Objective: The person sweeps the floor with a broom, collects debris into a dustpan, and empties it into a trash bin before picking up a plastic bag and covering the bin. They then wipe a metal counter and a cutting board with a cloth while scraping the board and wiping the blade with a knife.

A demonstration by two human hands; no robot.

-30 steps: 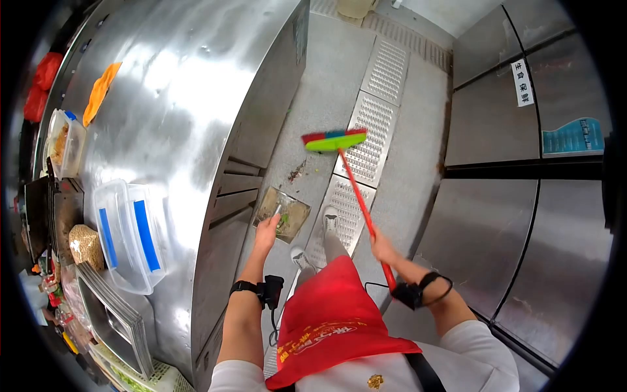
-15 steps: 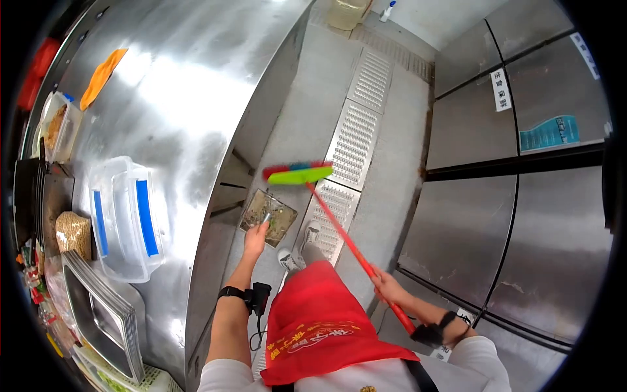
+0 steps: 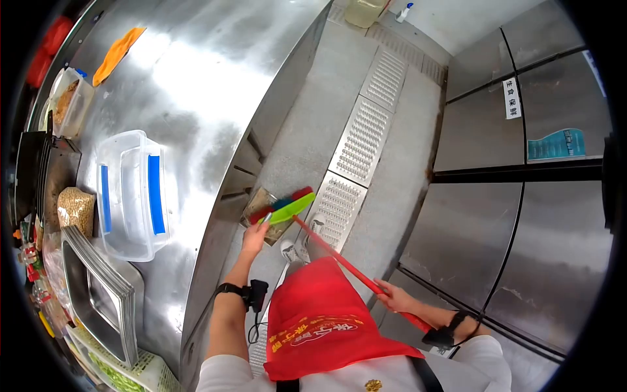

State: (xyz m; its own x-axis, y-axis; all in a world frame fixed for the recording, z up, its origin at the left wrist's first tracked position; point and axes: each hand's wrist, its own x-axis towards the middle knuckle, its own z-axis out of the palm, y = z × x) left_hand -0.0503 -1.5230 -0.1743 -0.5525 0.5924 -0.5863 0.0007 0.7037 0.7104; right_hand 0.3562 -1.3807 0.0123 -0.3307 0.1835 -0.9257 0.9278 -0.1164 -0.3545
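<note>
My right hand (image 3: pixel 397 298) is wrapped around the red handle of a broom (image 3: pixel 349 264), which slants down to the floor. The broom's green head (image 3: pixel 291 210), with red and blue bristles, lies across a dustpan (image 3: pixel 262 200) and hides part of it. At the end of a silvery handle, my left hand (image 3: pixel 254 238) grips this dustpan beside the metal counter's base. What the pan holds is mostly covered by the broom head. My shoes (image 3: pixel 289 251) stand just behind the pan, below my red apron.
Metal drain grates (image 3: pixel 361 142) run along the grey floor. On the left, a steel counter (image 3: pixel 196 85) bears a clear plastic bin (image 3: pixel 127 245), stacked metal trays (image 3: pixel 136 287) and an orange cloth (image 3: pixel 117 55). Steel refrigerator doors (image 3: pixel 467 235) line the right side.
The broom head has moved left and toward me, from beyond the dustpan to over it, and has tilted. My left hand still grips the dustpan's handle.
</note>
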